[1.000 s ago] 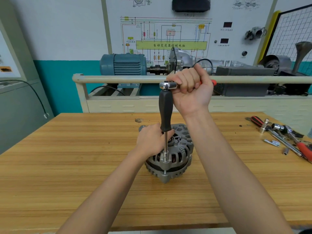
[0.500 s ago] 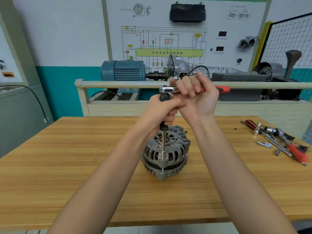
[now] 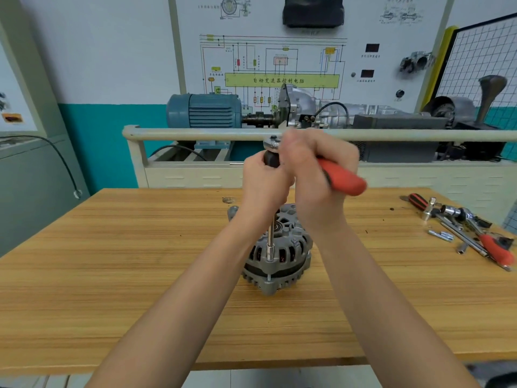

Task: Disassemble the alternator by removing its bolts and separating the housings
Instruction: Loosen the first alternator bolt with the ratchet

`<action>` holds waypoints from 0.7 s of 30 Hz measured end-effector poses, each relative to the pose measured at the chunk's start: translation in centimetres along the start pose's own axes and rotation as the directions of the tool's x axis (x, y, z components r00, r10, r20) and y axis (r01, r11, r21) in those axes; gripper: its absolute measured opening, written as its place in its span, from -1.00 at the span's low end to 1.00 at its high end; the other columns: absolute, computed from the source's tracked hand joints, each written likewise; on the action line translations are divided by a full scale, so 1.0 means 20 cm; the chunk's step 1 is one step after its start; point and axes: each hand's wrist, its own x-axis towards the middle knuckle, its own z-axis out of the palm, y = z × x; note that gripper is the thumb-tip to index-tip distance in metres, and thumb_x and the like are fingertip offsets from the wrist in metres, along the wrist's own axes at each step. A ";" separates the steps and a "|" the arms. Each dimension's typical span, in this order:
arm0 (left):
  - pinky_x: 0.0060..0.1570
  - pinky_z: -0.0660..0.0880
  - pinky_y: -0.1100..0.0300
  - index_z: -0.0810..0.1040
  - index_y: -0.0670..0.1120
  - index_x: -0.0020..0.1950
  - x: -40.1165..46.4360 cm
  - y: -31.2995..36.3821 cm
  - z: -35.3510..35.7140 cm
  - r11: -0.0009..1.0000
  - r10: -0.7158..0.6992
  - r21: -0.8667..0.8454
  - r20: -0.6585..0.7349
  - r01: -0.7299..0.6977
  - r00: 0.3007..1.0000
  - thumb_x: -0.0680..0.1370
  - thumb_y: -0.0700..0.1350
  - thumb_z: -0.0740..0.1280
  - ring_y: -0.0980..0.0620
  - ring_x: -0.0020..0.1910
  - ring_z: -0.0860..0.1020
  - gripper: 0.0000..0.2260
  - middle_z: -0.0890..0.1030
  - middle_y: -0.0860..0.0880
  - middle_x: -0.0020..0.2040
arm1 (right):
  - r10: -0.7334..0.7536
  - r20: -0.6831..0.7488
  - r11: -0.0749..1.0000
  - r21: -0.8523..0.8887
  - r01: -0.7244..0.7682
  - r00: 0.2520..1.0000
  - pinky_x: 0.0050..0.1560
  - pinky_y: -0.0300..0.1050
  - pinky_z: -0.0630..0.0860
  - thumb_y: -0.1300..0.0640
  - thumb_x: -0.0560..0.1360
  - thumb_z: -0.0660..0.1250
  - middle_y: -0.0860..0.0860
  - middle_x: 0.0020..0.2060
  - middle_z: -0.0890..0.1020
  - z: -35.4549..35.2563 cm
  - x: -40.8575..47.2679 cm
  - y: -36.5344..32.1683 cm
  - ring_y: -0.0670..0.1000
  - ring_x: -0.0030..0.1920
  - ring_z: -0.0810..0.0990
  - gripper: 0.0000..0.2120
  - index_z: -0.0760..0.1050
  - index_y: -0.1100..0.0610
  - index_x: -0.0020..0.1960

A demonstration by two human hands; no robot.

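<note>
since a moment ago my right hand (image 3: 319, 175) swung the red ratchet handle (image 3: 347, 182) toward me while my left hand (image 3: 261, 182) grips the black driver (image 3: 271, 158) beside it, and a tilt could slip the socket (image 3: 270, 254) off the bolt on the alternator (image 3: 279, 256) below.

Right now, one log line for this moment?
left hand: grips driver handle | right hand: grips ratchet | socket on alternator bolt

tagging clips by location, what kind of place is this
Most likely an automotive training workshop. A wiring diagram board hangs on the wall above a blue electric motor coupled to a gearbox, and an alternator stands on a wooden workbench beside loose hand tools.
</note>
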 end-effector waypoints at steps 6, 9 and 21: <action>-0.58 0.15 0.33 0.28 -0.09 -0.41 0.03 0.02 -0.05 0.971 -0.159 -0.150 0.186 0.188 0.970 0.49 -0.36 0.25 0.10 -0.62 0.18 -0.67 0.29 0.00 -0.58 | 0.120 -0.201 0.917 0.398 -0.031 0.972 -0.41 -0.18 0.21 0.30 0.47 0.08 -0.03 -0.62 0.13 -0.08 0.06 0.03 -0.15 -0.58 0.20 -0.56 0.16 0.02 -0.54; -0.58 0.15 0.32 0.32 -0.08 -0.47 0.04 0.01 -0.07 0.950 -0.174 -0.192 0.324 0.244 0.930 0.50 -0.34 0.22 0.10 -0.64 0.17 -0.64 0.29 0.00 -0.60 | 0.157 -0.196 0.862 0.505 -0.037 0.968 -0.44 -0.20 0.23 0.27 0.47 0.04 -0.03 -0.64 0.10 -0.10 0.07 0.03 -0.14 -0.61 0.16 -0.51 0.29 0.01 -0.61; 0.23 0.37 0.07 0.56 -0.08 0.07 -0.03 -0.31 -0.18 0.654 -0.229 0.749 0.065 0.104 0.971 0.58 0.13 0.03 -0.12 0.23 0.48 -0.60 0.60 -0.04 0.10 | 0.248 -0.223 0.786 0.615 -0.061 0.943 -0.47 -0.21 0.17 0.25 0.44 0.06 -0.07 -0.68 0.13 -0.16 0.09 0.02 -0.06 -0.59 0.05 -0.52 0.27 0.04 -0.64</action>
